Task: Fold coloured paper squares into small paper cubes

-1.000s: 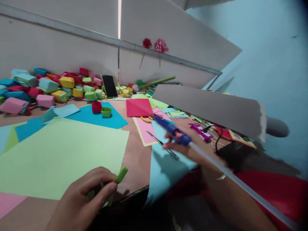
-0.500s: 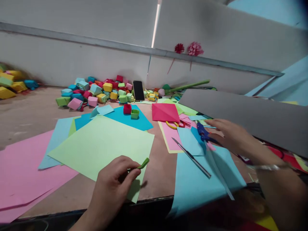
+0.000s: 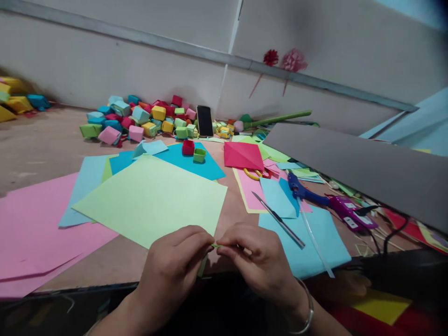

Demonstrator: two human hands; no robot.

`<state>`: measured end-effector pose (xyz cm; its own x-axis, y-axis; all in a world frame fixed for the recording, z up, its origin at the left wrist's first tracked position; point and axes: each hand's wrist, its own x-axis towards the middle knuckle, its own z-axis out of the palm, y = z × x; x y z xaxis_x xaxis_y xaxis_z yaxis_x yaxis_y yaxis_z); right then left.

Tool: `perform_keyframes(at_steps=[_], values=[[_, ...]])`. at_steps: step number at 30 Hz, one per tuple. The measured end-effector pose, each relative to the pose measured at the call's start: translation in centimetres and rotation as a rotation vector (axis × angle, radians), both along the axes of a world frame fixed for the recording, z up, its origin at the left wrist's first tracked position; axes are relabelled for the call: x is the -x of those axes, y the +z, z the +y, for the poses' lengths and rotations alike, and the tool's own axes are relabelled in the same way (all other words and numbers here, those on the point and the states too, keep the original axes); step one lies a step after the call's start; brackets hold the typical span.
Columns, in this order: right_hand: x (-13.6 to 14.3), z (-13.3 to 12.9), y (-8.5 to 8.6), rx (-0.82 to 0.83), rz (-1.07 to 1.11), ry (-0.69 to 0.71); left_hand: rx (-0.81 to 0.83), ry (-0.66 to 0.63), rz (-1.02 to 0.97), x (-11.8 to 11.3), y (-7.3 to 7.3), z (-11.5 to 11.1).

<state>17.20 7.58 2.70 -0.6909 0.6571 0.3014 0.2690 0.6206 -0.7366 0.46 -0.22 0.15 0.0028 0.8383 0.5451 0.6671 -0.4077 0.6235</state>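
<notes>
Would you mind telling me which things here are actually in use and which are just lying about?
In use:
- small green paper piece, pinched between left hand and right hand
- light green sheet just beyond the hands

Lying about:
- glue gun
- metal blade tool
- phone
- pile of paper boxes
- scissors
- grey card

This is a paper-craft workspace. The wooden tabletop [image 3: 45, 149] is strewn with coloured paper sheets [image 3: 154, 198], a heap of small folded paper boxes [image 3: 140, 119] lies against the plain wall, and a glue gun [image 3: 308, 192], scissors [image 3: 257, 174] and two paper flowers [image 3: 285, 58] complete the scene.
</notes>
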Motion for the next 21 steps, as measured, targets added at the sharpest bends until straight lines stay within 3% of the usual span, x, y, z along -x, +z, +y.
perform_keyframes(at_steps=[3,9,15,21], values=[[0.4,0.0,0.0,0.14,-0.001,0.004,0.088,0.0,-0.055,0.1,0.1,-0.3],[0.1,0.7,0.1,0.672,-0.047,0.045,0.364,-0.008,-0.224,0.6,0.4,-0.4],[0.1,0.6,-0.1,0.741,0.02,-0.047,0.416,-0.119,-0.464,0.4,0.6,-0.2],[0.4,0.4,-1.4,1.069,0.131,0.037,0.396,-0.129,-0.59,0.3,0.1,-0.5]])
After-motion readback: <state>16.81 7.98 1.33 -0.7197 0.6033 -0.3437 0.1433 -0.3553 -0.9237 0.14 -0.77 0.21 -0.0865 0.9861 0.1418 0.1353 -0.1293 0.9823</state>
